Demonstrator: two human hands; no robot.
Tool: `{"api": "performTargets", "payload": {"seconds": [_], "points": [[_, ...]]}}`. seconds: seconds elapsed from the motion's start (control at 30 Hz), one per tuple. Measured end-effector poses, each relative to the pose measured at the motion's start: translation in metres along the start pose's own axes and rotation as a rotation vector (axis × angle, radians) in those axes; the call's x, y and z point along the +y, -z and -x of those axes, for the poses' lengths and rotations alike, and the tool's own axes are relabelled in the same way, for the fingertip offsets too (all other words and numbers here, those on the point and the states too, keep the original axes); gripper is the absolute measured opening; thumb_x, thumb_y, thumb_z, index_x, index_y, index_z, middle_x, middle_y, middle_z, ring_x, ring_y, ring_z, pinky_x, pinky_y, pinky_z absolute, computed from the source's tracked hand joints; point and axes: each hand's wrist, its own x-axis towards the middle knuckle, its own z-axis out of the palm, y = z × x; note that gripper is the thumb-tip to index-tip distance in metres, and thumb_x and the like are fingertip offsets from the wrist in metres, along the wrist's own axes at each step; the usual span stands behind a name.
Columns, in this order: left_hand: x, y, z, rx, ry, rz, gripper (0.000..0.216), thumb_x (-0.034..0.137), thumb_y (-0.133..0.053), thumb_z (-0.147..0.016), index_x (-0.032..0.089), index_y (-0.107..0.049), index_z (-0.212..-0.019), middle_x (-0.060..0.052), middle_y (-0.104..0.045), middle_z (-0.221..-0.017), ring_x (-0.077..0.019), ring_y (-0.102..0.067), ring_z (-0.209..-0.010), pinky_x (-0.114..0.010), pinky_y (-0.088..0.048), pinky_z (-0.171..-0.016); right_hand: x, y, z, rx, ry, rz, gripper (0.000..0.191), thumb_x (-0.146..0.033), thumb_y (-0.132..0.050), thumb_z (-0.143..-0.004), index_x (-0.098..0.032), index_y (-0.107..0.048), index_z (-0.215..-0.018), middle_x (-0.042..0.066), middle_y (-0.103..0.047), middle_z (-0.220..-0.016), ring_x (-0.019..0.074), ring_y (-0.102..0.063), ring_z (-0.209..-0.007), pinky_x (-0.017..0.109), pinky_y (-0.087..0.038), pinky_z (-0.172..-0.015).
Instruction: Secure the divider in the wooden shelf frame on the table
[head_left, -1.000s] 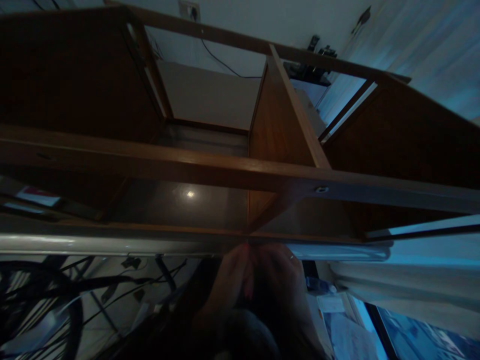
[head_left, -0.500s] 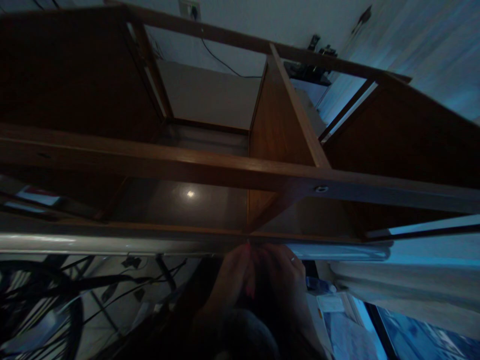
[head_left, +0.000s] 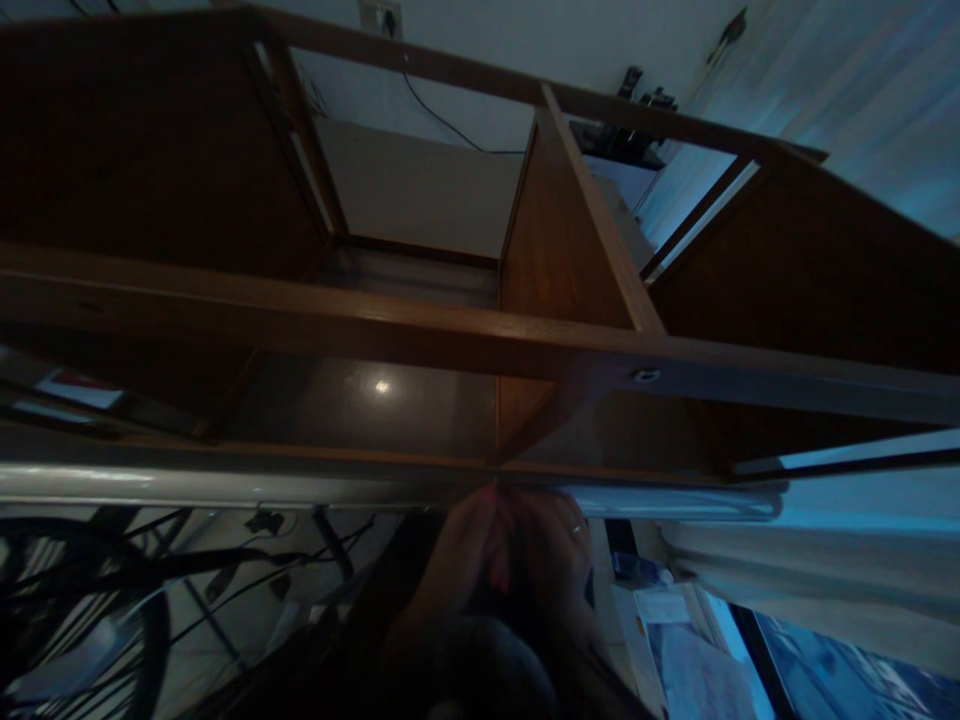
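Observation:
My left hand (head_left: pixel 469 545) and my right hand (head_left: pixel 556 540) are together at the rounded pale edge (head_left: pixel 225 488) below a wooden cabinet frame (head_left: pixel 450 330). The fingers of both hands are closed and their tips meet at the foot of the upright divider (head_left: pixel 559 230). Whatever lies between the fingertips is too small and dark to make out. A ring shows on my right hand. The front rail has a small round metal fitting (head_left: pixel 646 376) right of the divider.
Lower left stands a bicycle wheel (head_left: pixel 161 640) with dark tubes and cables. Dark side panels (head_left: pixel 135 150) close the frame's ends. A plugged-in cable (head_left: pixel 442 120) hangs behind. At lower right are a plastic bottle (head_left: pixel 637 570), papers (head_left: pixel 694 660) and a curtain (head_left: pixel 810 590).
My right hand has shifted slightly left, closer to my left hand, and turned a little. The cabinet frame stays in place.

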Motion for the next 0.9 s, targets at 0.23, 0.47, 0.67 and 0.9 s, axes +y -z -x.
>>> {"api": "performTargets", "payload": {"seconds": [0.23, 0.47, 0.67, 0.9], "points": [[0.000, 0.000, -0.003, -0.031, -0.001, 0.013, 0.051, 0.067, -0.056, -0.075, 0.016, -0.049, -0.068, 0.011, -0.033, -0.038, -0.0034, -0.032, -0.026, -0.016, -0.035, -0.029, 0.004, -0.003, -0.001, 0.088, 0.036, -0.059, 0.018, -0.015, -0.056, -0.088, -0.024, -0.066, -0.100, 0.003, -0.069, -0.085, 0.0154, -0.064, -0.077, 0.030, -0.054, -0.069], [0.001, 0.001, -0.003, -0.024, 0.031, 0.024, 0.054, 0.070, -0.060, -0.069, 0.017, -0.048, -0.066, 0.012, -0.032, -0.037, -0.0034, -0.030, -0.026, -0.017, -0.036, -0.028, 0.006, -0.002, -0.001, -0.010, 0.003, -0.157, 0.025, -0.017, -0.045, -0.094, -0.024, -0.065, -0.106, 0.004, -0.069, -0.088, 0.0144, -0.066, -0.078, 0.027, -0.056, -0.071], [0.001, 0.000, -0.002, -0.014, 0.016, 0.002, 0.054, 0.069, -0.059, -0.070, 0.017, -0.046, -0.063, 0.011, -0.031, -0.037, -0.0036, -0.031, -0.027, -0.016, -0.036, -0.030, 0.002, 0.001, -0.001, -0.091, 0.028, -0.146, 0.023, -0.013, -0.054, -0.089, -0.021, -0.061, -0.110, 0.005, -0.067, -0.096, 0.0153, -0.064, -0.088, 0.027, -0.055, -0.078], [0.000, 0.003, -0.002, 0.003, 0.030, -0.005, 0.054, 0.069, -0.061, -0.069, 0.017, -0.047, -0.061, 0.011, -0.032, -0.037, -0.0041, -0.031, -0.028, -0.017, -0.035, -0.030, -0.003, 0.003, -0.001, -0.155, -0.005, -0.161, 0.026, -0.011, -0.051, -0.091, -0.020, -0.058, -0.114, 0.005, -0.065, -0.100, 0.0142, -0.062, -0.094, 0.026, -0.053, -0.085]]}}
